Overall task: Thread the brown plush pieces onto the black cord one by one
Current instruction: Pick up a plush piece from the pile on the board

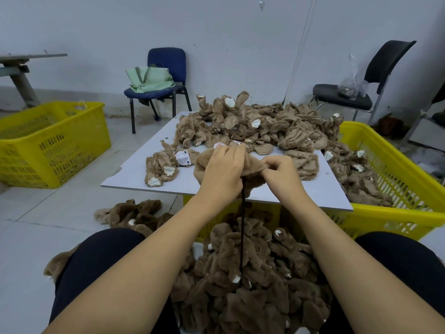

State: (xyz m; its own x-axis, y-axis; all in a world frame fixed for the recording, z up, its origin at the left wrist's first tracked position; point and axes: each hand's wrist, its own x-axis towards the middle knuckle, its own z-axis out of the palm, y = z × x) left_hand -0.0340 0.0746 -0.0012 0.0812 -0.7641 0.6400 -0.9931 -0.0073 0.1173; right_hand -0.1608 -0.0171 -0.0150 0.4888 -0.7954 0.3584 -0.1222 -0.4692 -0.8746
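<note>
At the near edge of the white board [134,175], in the head view, a brown plush piece [204,162] is held between both hands. It is gripped by the curled left hand [222,171] and pinched at its right fold by the right hand [280,173]. Straight below the grip the black cord [242,227] is seen running down, long axis vertical, into the threaded heap [245,268] between the knees. Soft, tan, crumpled fur is shown.

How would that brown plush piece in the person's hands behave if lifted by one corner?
The brown plush piece would probably flop and sag: it already drapes in folds around the left hand and right hand. Likely light, since fingertips alone hold it. Its fuzzy pile suggests it would not slip.
</note>
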